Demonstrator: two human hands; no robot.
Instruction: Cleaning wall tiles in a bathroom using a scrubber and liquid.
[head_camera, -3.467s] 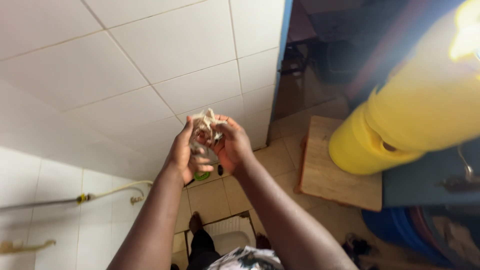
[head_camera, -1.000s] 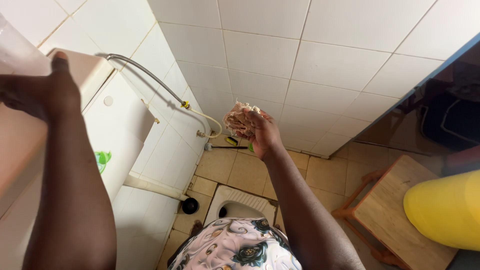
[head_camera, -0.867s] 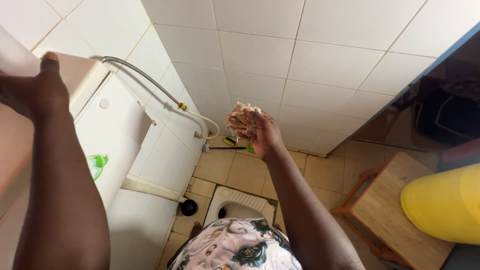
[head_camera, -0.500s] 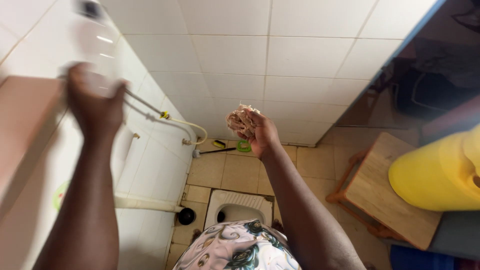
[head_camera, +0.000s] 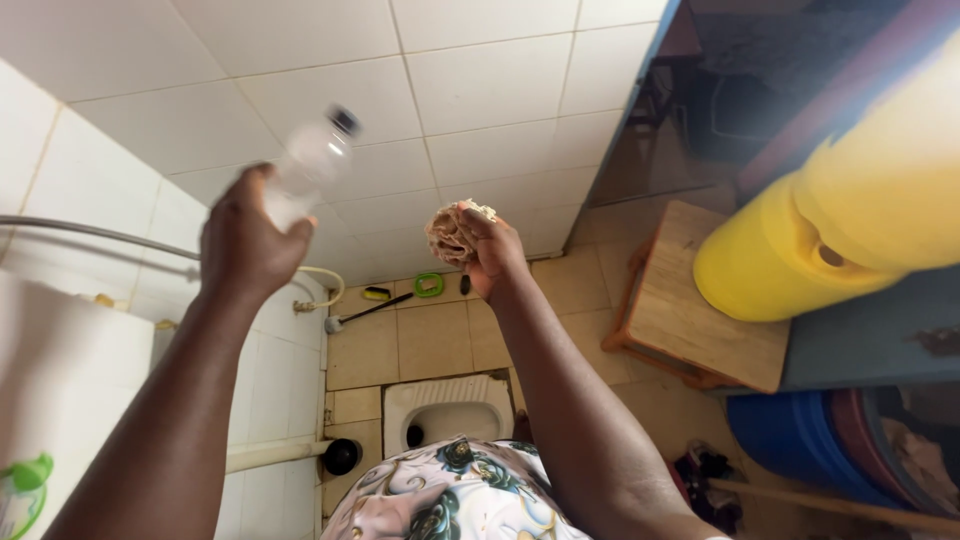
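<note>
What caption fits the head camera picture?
Left hand holds a clear plastic bottle; right hand grips a crumpled beige scrubbing wad.

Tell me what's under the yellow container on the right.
The yellow container sits over a wooden stool, whose bare top shows beside it. The spot directly beneath the container is covered, so what it touches can't be seen.

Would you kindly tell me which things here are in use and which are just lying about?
In use:
left hand in a grip on a clear plastic bottle
right hand holding a pale scrubbing wad

Lying about:
yellow jerrycan
wooden stool
floor brush
blue basin
</note>
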